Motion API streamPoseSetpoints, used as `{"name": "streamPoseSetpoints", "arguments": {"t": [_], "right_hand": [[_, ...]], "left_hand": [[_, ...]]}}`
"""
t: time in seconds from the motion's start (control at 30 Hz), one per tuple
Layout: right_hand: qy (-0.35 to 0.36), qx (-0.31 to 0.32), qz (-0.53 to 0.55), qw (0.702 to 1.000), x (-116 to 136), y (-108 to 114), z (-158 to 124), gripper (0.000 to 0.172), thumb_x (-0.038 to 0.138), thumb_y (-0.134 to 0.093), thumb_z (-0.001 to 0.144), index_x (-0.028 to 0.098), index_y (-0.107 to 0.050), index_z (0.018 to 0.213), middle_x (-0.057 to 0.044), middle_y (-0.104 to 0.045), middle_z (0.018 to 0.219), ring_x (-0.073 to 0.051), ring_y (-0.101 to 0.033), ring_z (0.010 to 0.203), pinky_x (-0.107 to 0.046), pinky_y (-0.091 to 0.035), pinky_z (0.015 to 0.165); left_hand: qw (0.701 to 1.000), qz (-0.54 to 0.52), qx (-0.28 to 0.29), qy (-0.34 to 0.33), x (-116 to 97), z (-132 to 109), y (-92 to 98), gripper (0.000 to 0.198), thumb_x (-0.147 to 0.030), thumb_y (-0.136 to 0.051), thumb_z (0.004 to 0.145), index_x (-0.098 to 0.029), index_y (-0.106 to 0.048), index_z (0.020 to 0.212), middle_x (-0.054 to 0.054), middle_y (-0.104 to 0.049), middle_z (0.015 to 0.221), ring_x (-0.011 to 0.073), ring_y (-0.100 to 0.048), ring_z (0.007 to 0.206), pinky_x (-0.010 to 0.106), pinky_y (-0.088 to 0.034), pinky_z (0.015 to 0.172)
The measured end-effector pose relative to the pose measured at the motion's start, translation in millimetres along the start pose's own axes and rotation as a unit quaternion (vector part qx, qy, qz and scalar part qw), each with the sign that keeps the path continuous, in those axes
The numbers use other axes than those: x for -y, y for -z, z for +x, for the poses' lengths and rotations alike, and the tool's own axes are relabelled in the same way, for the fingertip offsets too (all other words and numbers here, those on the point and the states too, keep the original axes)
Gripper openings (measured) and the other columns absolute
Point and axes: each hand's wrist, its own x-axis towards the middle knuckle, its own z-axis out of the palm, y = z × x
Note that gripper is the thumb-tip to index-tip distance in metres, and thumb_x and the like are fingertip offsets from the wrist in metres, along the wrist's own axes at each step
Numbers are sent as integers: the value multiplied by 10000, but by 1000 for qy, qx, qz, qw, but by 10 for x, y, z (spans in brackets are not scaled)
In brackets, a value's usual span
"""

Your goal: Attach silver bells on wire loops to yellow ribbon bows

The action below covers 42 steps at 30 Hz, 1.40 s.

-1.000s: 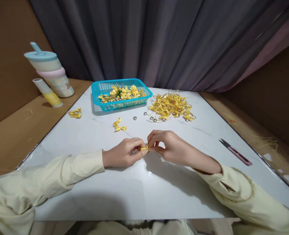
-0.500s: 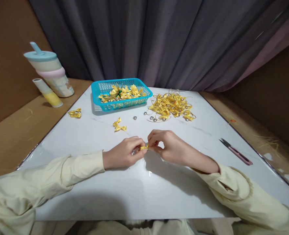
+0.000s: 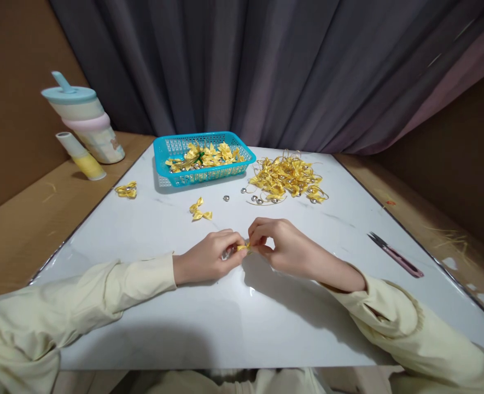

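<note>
1. Well, at our far left a lidded tumbler point(image 3: 83, 123) and a pale-and-yellow tube point(image 3: 83, 157) stand together on the brown surface, and a loose yellow ribbon piece point(image 3: 127, 190) lies nearby on the white table point(image 3: 225, 323).
2. Next come the blue basket point(image 3: 162, 158) of yellow ribbon pieces and, nearer us, two yellow bows point(image 3: 203, 215).
3. Our left hand point(image 3: 206, 257) has thumb and forefinger pressed together on the left end of a small yellow ribbon point(image 3: 243, 248); we'd do well to pinch lightly there, so the satin doesn't crease.
4. One silver bead point(image 3: 226, 198) lies beyond that ribbon, which sits between our two hands, above the tabletop.
5. Our right hand point(image 3: 289, 246) has its fingertips closed at the ribbon's right end, leaving a rounded gap behind them. Whether they grip a cord too, we cannot tell. Small, even pulls from both sides would probably suit best.
6. Beyond lies the ribbon pile point(image 3: 285, 175); farthest right, the thread snips point(image 3: 395, 254) rest well apart from our fingers.
</note>
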Motion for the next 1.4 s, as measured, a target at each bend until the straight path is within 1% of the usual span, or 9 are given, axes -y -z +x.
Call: {"name": "streamPoseSetpoints", "arguments": {"t": [0.3, 0.47, 0.9, 1.03, 1.17, 1.2, 1.23, 1.33, 1.4], "right_hand": [[-7, -7, 12, 1000, -12, -25, -3, 238, -84, -487, 615, 112, -618, 650, -51, -606, 793, -116, -547, 636, -217, -429, 590], [-4, -10, 15, 1000, -24, -46, 1, 237, -76, -487, 611, 119, -615, 652, -52, -609, 795, -115, -550, 634, -215, -431, 595], [-8, 2, 3, 1000, -20, -63, 12, 221, -50, -494, 639, 123, -630, 664, -55, -619, 792, -121, -561, 650, -213, -433, 596], [-23, 24, -9, 999, -14, 22, 27, 191, -16, -506, 686, 117, -642, 697, -63, -636, 797, -129, -571, 666, -228, -447, 629], [-23, -12, -25, 999, -111, 201, 72, 184, 37, -506, 732, 120, -636, 831, -67, -651, 827, -136, -590, 710, -229, -450, 642], [-20, -4, -19, 1000, -152, 234, 88, 226, 34, -507, 728, 122, -632, 895, -61, -653, 827, -132, -592, 711, -223, -449, 636], [-18, 25, -2, 1000, -195, 252, 105, 290, 30, -509, 721, 125, -621, 971, -50, -653, 812, -126, -591, 697, -217, -448, 625], [-15, 179, 92, 979, -308, 205, 153, 472, 35, -494, 725, 137, -537, 1184, -4, -641, 729, -90, -549, 575, -195, -434, 563], [0, 232, 138, 963, -356, 112, 178, 430, 48, -483, 732, 135, -564, 1145, 3, -638, 730, -74, -521, 550, -181, -414, 539]], "left_hand": [[1000, 4, -26, 17, -14, -4, -46, 94, -178, -487, 805, -154, -514, 717, -10, -505, 647, 95, -448, 574, 212, -382, 573], [999, 14, -34, 10, -22, -8, -57, 90, -159, -491, 794, -154, -516, 708, -9, -508, 641, 94, -445, 563, 211, -387, 569], [999, 38, -25, -29, -13, -17, -43, 112, -153, -451, 818, -158, -520, 731, 2, -521, 650, 102, -458, 571, 219, -398, 575], [999, 38, -22, -28, -10, -21, -45, 126, -169, -435, 838, -164, -518, 742, 7, -534, 664, 107, -463, 583, 228, -401, 589], [999, 29, -9, -40, -24, -27, -38, 151, -186, -419, 865, -158, -527, 763, 18, -545, 676, 117, -473, 607, 238, -404, 608], [999, 24, -7, -42, -28, -29, -35, 153, -190, -419, 869, -158, -528, 767, 19, -546, 677, 119, -476, 612, 240, -404, 610], [999, 20, -4, -45, -31, -31, -33, 152, -194, -422, 870, -159, -529, 769, 19, -548, 678, 121, -480, 618, 240, -404, 611], [998, 8, 3, -58, -33, -39, -27, 144, -194, -431, 868, -162, -521, 760, 25, -557, 684, 127, -494, 643, 240, -404, 621], [998, 4, 8, -67, -29, -44, -22, 145, -187, -433, 865, -160, -517, 750, 29, -555, 680, 128, -496, 647, 237, -401, 621]]}}
